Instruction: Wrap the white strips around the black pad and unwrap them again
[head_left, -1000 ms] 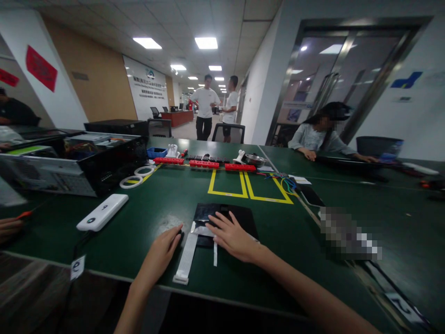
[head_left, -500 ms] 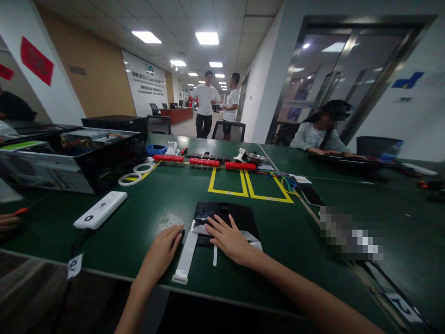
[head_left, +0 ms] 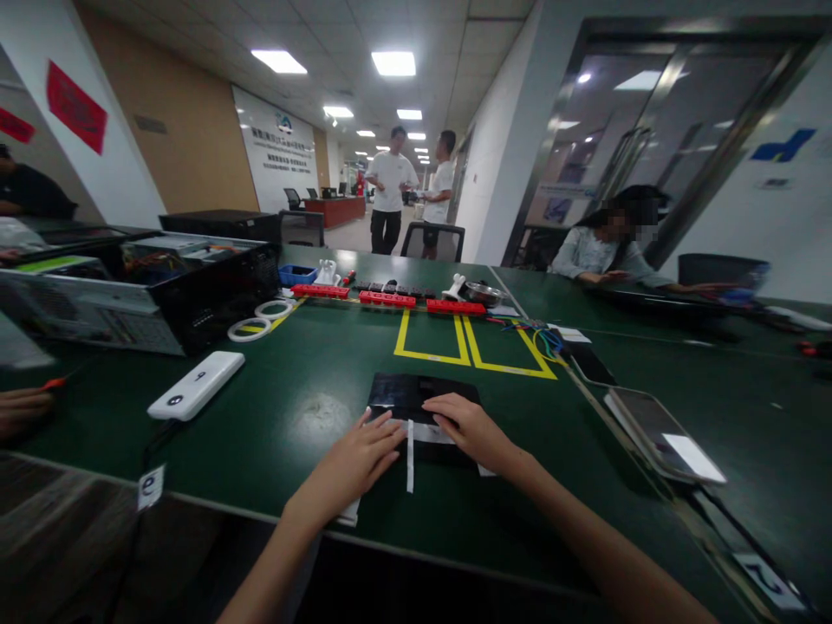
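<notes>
A flat black panel [head_left: 406,390] lies on the green table near its front edge, with a silvery strip [head_left: 425,432] across it. My left hand [head_left: 356,458] rests on the panel's left part, fingers spread, over a white ribbon cable [head_left: 349,515] that is mostly hidden beneath it. My right hand [head_left: 473,431] lies on the right part of the panel and strip, palm down, its fingers extended and slightly bent. Between the hands a narrow white strip [head_left: 410,464] hangs down toward me from the panel.
An open computer case [head_left: 221,295], white rings [head_left: 249,329] and a white power bank [head_left: 197,386] are at the left. Red power strips [head_left: 386,299] line the back beside yellow tape outlines. A phone [head_left: 663,433] lies right. Another person's hand [head_left: 22,412] is far left.
My left hand has moved right from the table onto the panel and now covers most of the ribbon cable. My right hand has shifted slightly right and up, uncovering the middle of the strip.
</notes>
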### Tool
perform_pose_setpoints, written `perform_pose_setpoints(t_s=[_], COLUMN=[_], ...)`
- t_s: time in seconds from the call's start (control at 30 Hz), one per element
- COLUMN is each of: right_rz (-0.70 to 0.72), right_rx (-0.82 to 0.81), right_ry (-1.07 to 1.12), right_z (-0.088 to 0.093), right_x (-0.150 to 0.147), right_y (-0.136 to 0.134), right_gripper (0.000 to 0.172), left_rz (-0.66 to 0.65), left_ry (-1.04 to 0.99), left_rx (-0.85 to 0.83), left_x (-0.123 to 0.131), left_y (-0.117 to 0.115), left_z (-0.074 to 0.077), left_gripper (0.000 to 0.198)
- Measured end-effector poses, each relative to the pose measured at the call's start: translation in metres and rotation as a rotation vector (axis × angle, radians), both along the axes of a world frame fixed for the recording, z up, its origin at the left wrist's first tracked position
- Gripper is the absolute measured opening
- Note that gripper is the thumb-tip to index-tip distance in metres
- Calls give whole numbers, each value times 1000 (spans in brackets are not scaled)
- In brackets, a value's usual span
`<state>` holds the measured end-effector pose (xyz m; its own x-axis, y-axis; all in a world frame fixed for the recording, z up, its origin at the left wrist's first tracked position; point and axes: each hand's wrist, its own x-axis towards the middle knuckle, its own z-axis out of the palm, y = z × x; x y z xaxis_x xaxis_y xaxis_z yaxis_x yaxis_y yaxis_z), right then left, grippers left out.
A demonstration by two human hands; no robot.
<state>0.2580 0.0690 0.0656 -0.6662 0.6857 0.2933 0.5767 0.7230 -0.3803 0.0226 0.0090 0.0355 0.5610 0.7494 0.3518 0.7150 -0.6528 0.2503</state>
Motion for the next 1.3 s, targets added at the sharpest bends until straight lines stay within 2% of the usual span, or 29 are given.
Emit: perform_pose_setpoints(t_s=[0.13,0.23,0.33,0.4,0.63,0.77,0.87,0.93,1.03,1.13,1.2,1.3], right_rz=[161,253,278,287,284,276,264,215,126,131,150,168], right_rx=[-211,-383,-439,-447,-472,-530,-508,-428,-262,-152,-106,-113], right_ry=[-206,-382,-459,-481,-471,-393,-293,-220,-196,-282,-352,-447], right_z=[-1,2,3,2,5,10,11,12,15,12,6,-6], right_x=[3,5,7,7,6,8,7,4,-9,-30,-45,-59], right_y=[-7,-14,-17,-16,-15,-12,-9,-8,-9,-9,-6,2], right_gripper=[46,64,83,88,86,74,62,56,50,50,54,65], left_rz=[-74,-93,-114,-122,-93,-90,-75,-15,199,407,468,485], left_ry=[94,111,110,107,110,60,-35,-116,-198,-202,-197,-188], left_rx=[-55,-101,-132,-142,-190,-230,-253,-224,-141,-72,-49,-41], left_x=[13,11,8,8,12,13,5,-8,-33,-55,-63,-66], left_y=[3,6,7,7,5,4,3,2,-1,-4,-6,-8], left_z=[-5,-13,-15,-13,-6,-1,6,9,7,-10,-24,-40], left_gripper=[46,49,50,50,44,43,45,44,41,39,38,36])
